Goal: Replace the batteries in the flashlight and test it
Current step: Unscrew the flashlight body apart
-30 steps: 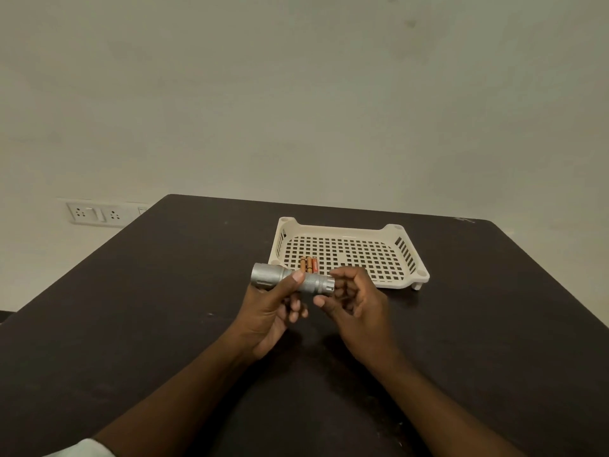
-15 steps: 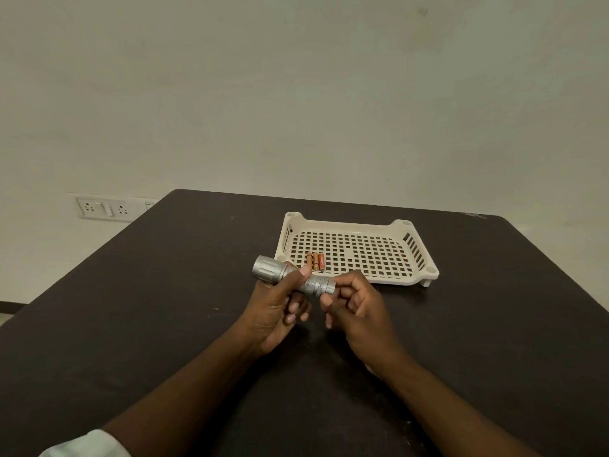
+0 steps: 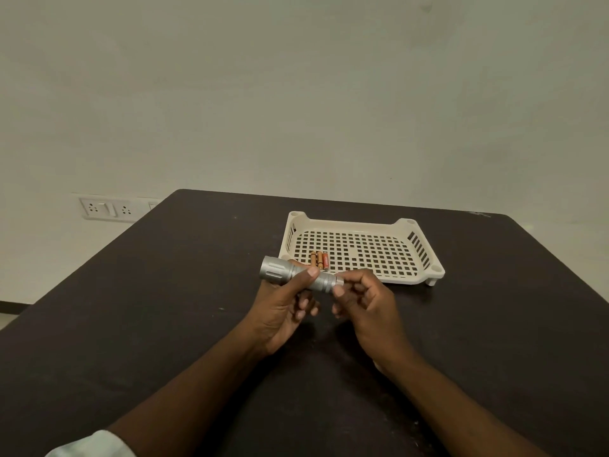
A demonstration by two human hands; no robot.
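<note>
My left hand (image 3: 280,311): wrapped round the middle of the flashlight, thumb laid along the top of the barrel, the other fingers (image 3: 304,305) curled underneath; clamped on it, holding it clear above the bench.
My right hand (image 3: 365,305): thumb and forefinger pinched together on the tail end of the flashlight, the rest of the hand loosely curled below.
Flashlight (image 3: 298,275): silver metal, lying roughly level between my hands over the middle of the bench (image 3: 164,324), wide head pointing toward the left edge, tail toward the right, just in front of the near rim of the tray.
How it should handle: I judge it rigid and fairly solid for its size; the smooth head would slip in a twist, while the ribbed barrel and tail give a sure bite. Best hold, I think, is barrel in one hand and tail cap in fingertips of the other.
Step in hand: by my reading, turning the tail cap; whether it has come loose at all I cannot tell.
Risk: a freed cap is small and round and could roll off toward a bench edge.
Batteries (image 3: 319,260): three small ones, orange and brown, lying side by side in the tray near its front-left corner; light, smooth, apt to roll.
Tray (image 3: 408,225): cream plastic, perforated floor, resting toward the far edge of the bench.
</note>
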